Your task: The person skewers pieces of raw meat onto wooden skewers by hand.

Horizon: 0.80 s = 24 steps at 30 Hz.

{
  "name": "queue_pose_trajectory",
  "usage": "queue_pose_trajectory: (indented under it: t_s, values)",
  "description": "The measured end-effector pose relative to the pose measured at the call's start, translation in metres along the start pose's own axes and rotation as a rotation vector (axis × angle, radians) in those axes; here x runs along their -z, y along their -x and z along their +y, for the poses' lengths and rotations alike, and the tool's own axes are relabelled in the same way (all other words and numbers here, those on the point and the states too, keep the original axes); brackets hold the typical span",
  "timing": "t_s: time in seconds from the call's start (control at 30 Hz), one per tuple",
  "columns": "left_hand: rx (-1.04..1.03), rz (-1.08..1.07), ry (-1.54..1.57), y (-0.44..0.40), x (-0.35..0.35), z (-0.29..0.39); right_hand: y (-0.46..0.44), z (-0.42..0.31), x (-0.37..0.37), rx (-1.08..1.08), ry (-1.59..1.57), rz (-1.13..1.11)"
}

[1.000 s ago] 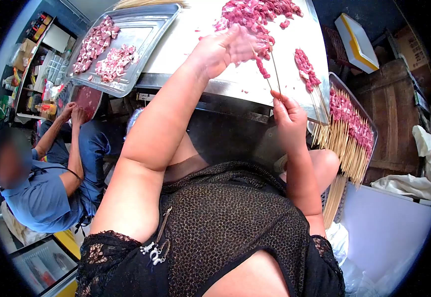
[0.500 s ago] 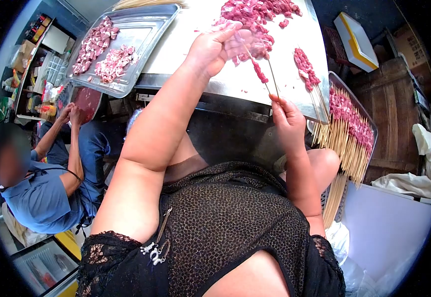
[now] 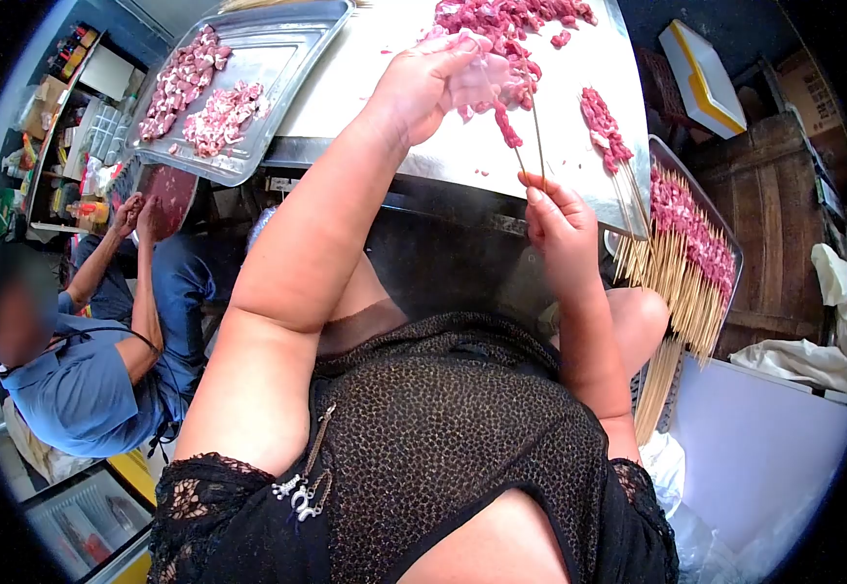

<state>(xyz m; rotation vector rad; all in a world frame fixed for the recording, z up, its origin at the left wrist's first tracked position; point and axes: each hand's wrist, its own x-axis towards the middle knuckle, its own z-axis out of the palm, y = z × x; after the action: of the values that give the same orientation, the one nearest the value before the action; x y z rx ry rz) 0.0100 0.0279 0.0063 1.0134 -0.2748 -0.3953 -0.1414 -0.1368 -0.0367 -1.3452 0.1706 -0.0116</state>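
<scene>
My right hand (image 3: 562,232) pinches the lower ends of two thin bamboo skewers (image 3: 539,136) above the table's front edge. On one skewer, a strip of raw red meat (image 3: 508,127) is threaded just below my left hand. My left hand (image 3: 443,86) curls around the upper part of that skewer and meat; motion blur partly hides its fingertips. Behind it lies a pile of raw meat pieces (image 3: 487,21) on the white tabletop (image 3: 346,107). To the right, finished meat skewers (image 3: 603,127) rest on the table with their sticks toward me.
A metal tray (image 3: 282,73) holds two heaps of cut meat at left. Many loaded skewers fill another tray (image 3: 681,224) at right. A person in a blue shirt (image 3: 78,389) sits at left, hands near a reddish tray (image 3: 167,200). A white-and-yellow box (image 3: 701,78) stands back right.
My right hand has shifted slightly up and left with the skewers. The threaded meat now sits closer to my left hand, which has stayed nearly in place.
</scene>
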Motion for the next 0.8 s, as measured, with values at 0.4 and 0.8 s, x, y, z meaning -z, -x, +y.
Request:
queue_pose_trajectory:
  t_s: [0.4, 0.8]
  values:
    - [-0.188, 0.240, -0.689, -0.012, 0.045, 0.017, -0.012, -0.024, 0.015, 0.120, -0.047, 0.072]
    - [-0.348, -0.042, -2.105, -0.013, 0.032, -0.002, -0.004, -0.011, 0.022, 0.107, -0.031, 0.084]
